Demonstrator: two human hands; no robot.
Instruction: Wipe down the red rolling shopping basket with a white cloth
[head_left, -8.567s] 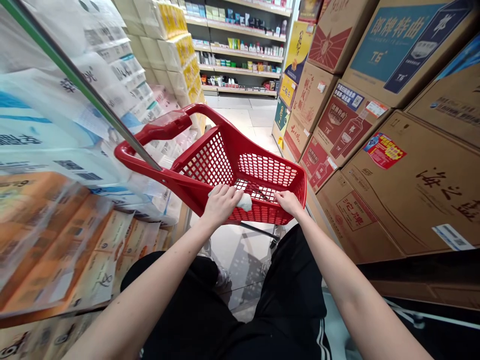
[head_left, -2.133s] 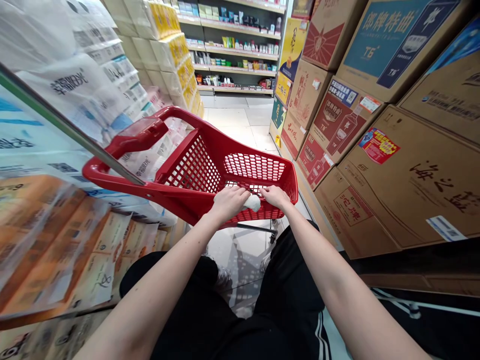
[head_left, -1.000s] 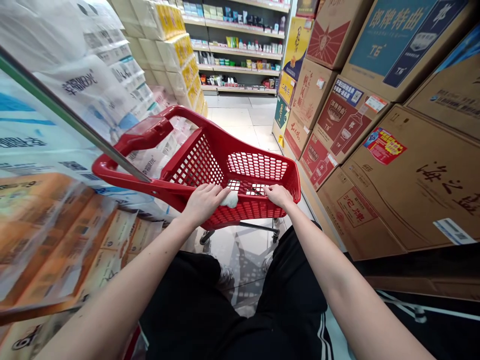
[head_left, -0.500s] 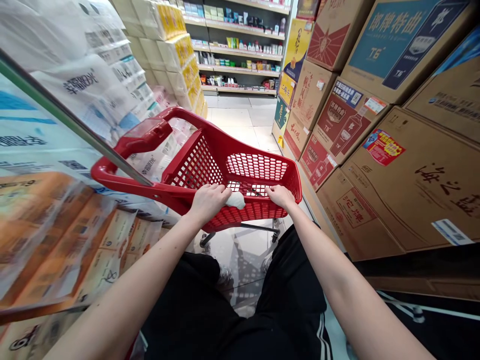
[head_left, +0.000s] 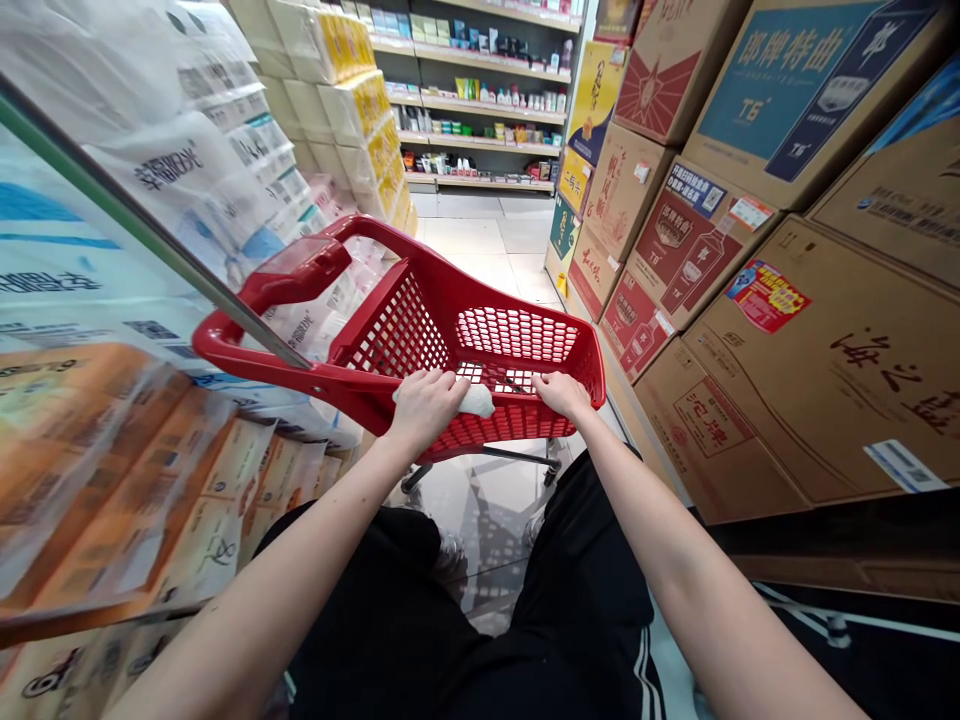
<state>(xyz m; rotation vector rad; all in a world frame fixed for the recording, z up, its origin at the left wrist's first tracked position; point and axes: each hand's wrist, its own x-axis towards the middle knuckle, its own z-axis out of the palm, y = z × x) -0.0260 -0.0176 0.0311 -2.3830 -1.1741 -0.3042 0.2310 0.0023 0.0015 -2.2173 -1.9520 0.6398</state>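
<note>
A red plastic shopping basket (head_left: pixel 420 320) on wheels stands in the aisle just ahead of my knees, its long handle reaching up to the left. My left hand (head_left: pixel 424 403) is closed on a white cloth (head_left: pixel 475 400) and presses it against the basket's near rim. My right hand (head_left: pixel 561 392) grips the same rim a little to the right, fingers curled over the edge. The basket's mesh bottom looks empty.
Wrapped tissue packs (head_left: pixel 112 300) fill the shelves on the left, behind a slanted metal bar (head_left: pixel 150 225). Stacked cardboard cartons (head_left: pixel 787 330) line the right side. A tiled aisle floor (head_left: pixel 480 235) runs ahead to shelves of small goods (head_left: pixel 480 110).
My left hand has been sliding the white cloth back and forth along the near rim. The basket has shifted slightly. My right hand has kept its hold on the rim.
</note>
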